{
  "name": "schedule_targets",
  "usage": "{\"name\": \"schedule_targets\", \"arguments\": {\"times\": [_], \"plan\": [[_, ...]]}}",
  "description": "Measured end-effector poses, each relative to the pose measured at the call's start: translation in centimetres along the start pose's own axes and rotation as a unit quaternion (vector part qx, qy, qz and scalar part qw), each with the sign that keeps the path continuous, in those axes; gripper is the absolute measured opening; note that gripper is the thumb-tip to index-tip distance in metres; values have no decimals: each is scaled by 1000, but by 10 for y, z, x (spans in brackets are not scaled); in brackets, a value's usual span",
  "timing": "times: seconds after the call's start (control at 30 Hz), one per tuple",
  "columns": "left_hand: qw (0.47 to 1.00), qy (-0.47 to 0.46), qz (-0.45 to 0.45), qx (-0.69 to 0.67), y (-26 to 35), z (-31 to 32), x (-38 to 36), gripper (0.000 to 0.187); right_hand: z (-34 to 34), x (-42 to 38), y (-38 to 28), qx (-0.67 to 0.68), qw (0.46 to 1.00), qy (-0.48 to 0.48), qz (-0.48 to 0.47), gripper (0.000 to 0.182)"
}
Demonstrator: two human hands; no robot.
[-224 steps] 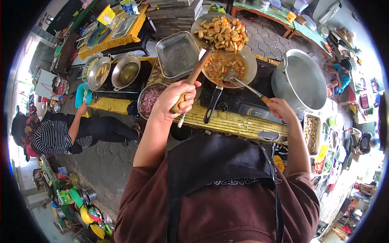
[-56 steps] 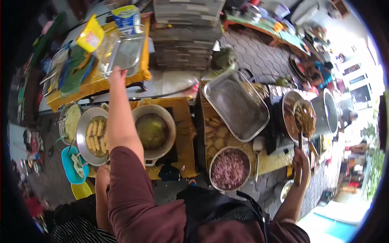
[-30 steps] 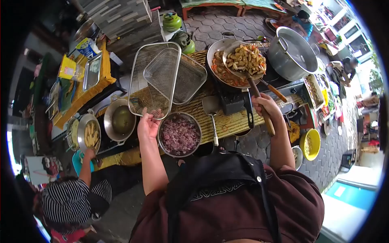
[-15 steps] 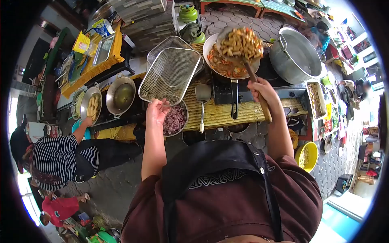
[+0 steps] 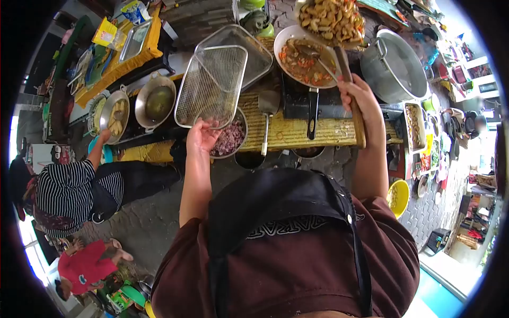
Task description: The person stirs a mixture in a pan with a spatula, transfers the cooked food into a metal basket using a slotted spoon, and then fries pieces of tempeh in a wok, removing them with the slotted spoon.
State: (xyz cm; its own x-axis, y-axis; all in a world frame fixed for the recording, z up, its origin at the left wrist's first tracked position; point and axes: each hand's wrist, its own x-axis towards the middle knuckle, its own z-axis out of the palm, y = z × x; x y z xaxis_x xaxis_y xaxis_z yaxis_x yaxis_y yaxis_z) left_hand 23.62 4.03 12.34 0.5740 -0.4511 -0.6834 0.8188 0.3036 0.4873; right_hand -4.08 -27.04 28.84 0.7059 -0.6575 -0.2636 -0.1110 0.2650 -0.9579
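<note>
My left hand (image 5: 202, 139) grips the near edge of a rectangular wire-mesh basket (image 5: 212, 87), which is tilted. Behind it a second mesh basket (image 5: 258, 55) is partly covered. In my right hand (image 5: 361, 95) is the wooden handle of a large skimmer (image 5: 351, 108). Its head is heaped with glossy brown food pieces (image 5: 334, 22) and raised beyond the frying pan (image 5: 280, 43); the top of the heap is cut off by the frame. Reddish sauce with orange bits lies in the pan, and a metal ladle (image 5: 326, 69) rests there. Below the left basket sits a bowl of sliced purple shallots (image 5: 232, 137).
A metal spatula (image 5: 269, 105) lies on the yellow bench (image 5: 289, 130). A big aluminium pot (image 5: 395, 69) stands right of the pan. At left, a co-worker in stripes (image 5: 63, 193) reaches to a wok (image 5: 113, 100) beside another wok (image 5: 155, 127). A yellow tub (image 5: 402, 199) stands right.
The loaded skimmer has moved up and right, uncovering more of the pan and the ladle. The held basket has turned more upright and shifted left, showing more of the basket behind.
</note>
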Motion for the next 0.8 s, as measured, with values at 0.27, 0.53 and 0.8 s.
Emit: {"name": "schedule_targets", "arguments": {"times": [0.27, 0.53, 0.8], "plan": [[998, -55, 8, 24, 26, -36, -23, 45, 2, 13, 60, 10, 993, -11, 119, 12], [998, -30, 26, 58, 41, -71, -37, 60, 20, -2, 49, 24, 996, 23, 78, 13], [991, -100, 23, 83, 46, -63, -38, 73, 27, -4, 53, -11, 997, 38, 72, 16]]}}
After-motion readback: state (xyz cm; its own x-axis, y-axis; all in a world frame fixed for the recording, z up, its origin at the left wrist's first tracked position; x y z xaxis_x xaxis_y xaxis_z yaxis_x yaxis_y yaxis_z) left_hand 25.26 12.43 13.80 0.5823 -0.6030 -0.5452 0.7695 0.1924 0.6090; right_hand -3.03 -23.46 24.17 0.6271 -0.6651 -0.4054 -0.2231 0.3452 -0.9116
